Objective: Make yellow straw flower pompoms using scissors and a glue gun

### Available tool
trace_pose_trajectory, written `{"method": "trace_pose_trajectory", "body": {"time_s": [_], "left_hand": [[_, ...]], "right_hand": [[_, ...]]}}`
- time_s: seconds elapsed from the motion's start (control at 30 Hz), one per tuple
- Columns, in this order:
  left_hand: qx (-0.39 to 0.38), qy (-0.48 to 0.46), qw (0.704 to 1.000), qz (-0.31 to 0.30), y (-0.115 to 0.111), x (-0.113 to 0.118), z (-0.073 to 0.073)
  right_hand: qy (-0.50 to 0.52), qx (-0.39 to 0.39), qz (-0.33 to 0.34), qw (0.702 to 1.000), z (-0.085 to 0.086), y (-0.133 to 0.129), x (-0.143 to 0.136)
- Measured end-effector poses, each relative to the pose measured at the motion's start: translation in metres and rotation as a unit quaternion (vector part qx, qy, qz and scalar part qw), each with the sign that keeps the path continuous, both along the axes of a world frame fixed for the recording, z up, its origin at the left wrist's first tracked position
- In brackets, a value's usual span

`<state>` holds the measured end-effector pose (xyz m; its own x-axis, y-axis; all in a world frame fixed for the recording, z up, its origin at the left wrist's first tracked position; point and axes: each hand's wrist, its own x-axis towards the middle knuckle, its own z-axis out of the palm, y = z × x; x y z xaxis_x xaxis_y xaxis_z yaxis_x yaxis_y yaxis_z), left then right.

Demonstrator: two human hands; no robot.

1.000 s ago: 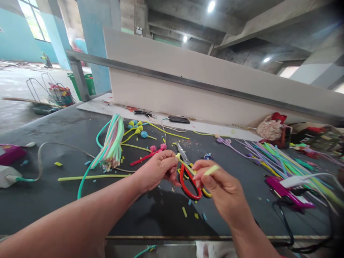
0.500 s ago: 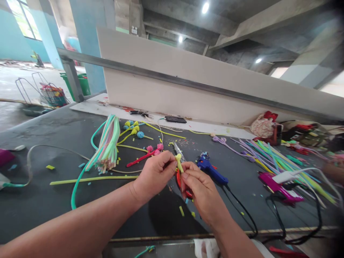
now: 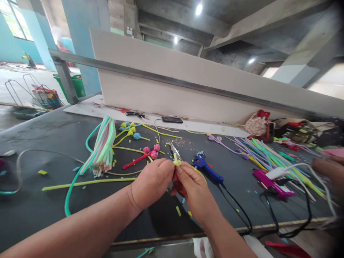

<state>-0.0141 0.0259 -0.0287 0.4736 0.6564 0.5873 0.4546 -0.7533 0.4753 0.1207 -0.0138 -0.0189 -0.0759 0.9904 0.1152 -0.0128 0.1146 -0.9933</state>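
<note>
My left hand (image 3: 156,179) and my right hand (image 3: 195,186) meet over the near middle of the table. Both are closed, fingertips pinching a small yellow pipe cleaner (image 3: 176,162) that looks knotted or folded, one short end sticking up. Its lower part is hidden by fingers. Just beyond and beneath them lie scissors (image 3: 175,149), blades pointing away, handles mostly covered by my hands. Right of my right hand rests a blue glue gun (image 3: 208,170). To the left, a pink pipe-cleaner flower sprig (image 3: 142,156) and a long yellow pipe cleaner (image 3: 88,183) lie flat.
A bundle of pastel pipe cleaners (image 3: 103,150) stands at left, with yellow and blue flowers (image 3: 127,129) behind it. A phone (image 3: 172,119) lies at the back. Rightward are a magenta power strip (image 3: 274,183), cables, loose pipe cleaners (image 3: 268,157) and another person's hand (image 3: 329,172).
My hands have come closer together. The yellow pipe cleaner's end, which pointed down toward my right hand, is now covered, and a short end points up. The camera view has turned slightly right.
</note>
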Motion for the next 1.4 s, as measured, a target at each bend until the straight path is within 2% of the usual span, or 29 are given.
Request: {"method": "trace_pose_trajectory", "body": {"time_s": [0.13,0.27,0.33,0.43,0.57,0.7,0.93,1.03,1.2,1.4], "left_hand": [[-0.016,0.053,0.997,-0.059,0.001,-0.003,0.003],[-0.115,0.005,0.985,-0.132,0.003,-0.002,0.006],[-0.186,-0.022,0.965,-0.181,0.004,-0.001,0.006],[-0.283,-0.056,0.930,-0.228,0.004,0.001,0.007],[-0.334,-0.068,0.908,-0.244,0.003,0.002,0.009],[-0.348,-0.069,0.903,-0.242,0.003,0.002,0.009],[-0.362,-0.067,0.897,-0.246,0.001,0.000,0.008],[-0.369,-0.070,0.889,-0.263,-0.003,0.001,0.010],[-0.363,-0.053,0.871,-0.326,-0.011,0.005,0.006],[-0.434,-0.047,0.829,-0.350,-0.013,0.006,0.005]], "right_hand": [[0.000,-0.042,-0.060,0.997,0.004,0.002,0.006],[0.025,-0.084,-0.001,0.996,0.013,0.005,0.024],[0.012,-0.090,0.028,0.995,0.018,0.006,0.034],[-0.032,-0.110,0.037,0.993,0.021,0.005,0.041],[-0.050,-0.119,0.044,0.991,0.021,0.002,0.038],[-0.054,-0.134,0.040,0.989,0.020,0.002,0.035],[-0.132,-0.132,0.061,0.980,0.020,0.001,0.036],[-0.092,-0.148,0.034,0.984,0.018,0.003,0.034],[0.052,-0.162,-0.045,0.984,0.006,0.015,0.023],[0.108,-0.131,-0.121,0.978,-0.008,0.027,0.015]]}}
